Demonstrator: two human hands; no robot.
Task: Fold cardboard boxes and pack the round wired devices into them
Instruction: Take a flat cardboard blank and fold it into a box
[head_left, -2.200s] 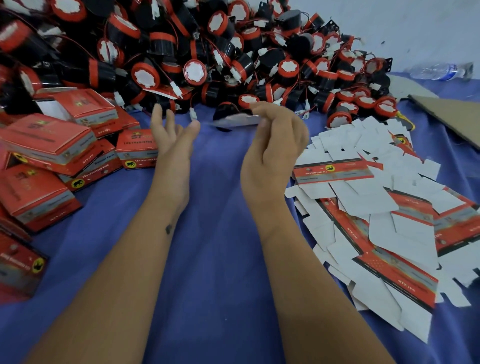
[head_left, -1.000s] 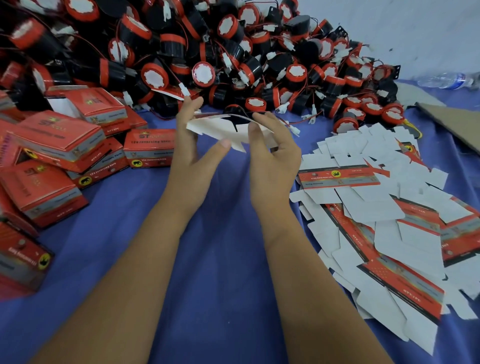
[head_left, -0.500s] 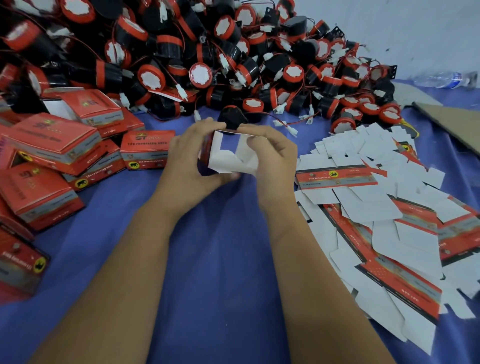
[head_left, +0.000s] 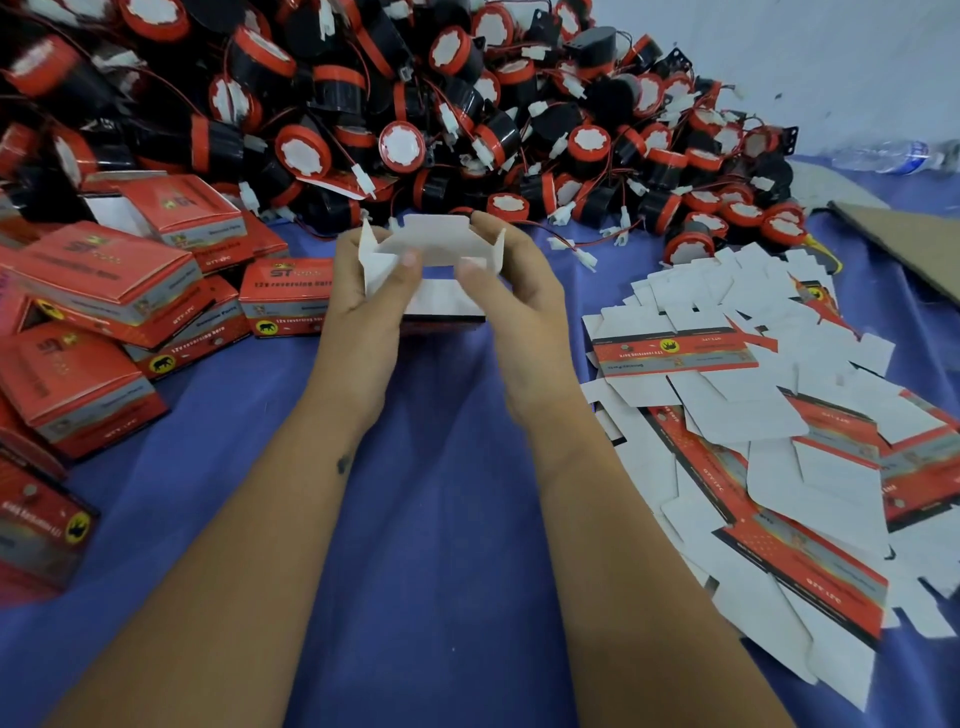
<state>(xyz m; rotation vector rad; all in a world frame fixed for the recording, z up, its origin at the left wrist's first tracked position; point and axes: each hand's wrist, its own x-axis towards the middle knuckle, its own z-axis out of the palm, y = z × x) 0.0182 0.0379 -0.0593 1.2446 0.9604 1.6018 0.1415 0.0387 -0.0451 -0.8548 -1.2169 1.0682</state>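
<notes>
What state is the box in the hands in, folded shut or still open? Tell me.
Open, partly folded. The box is held between the left hand and the right hand; its white flaps stand up unfolded. Whether anything is inside, cannot tell.

A: Both hands had that box – left hand and right hand gripped its sides.
B: Yep, devices piled behind, flat blanks lay right.
</notes>
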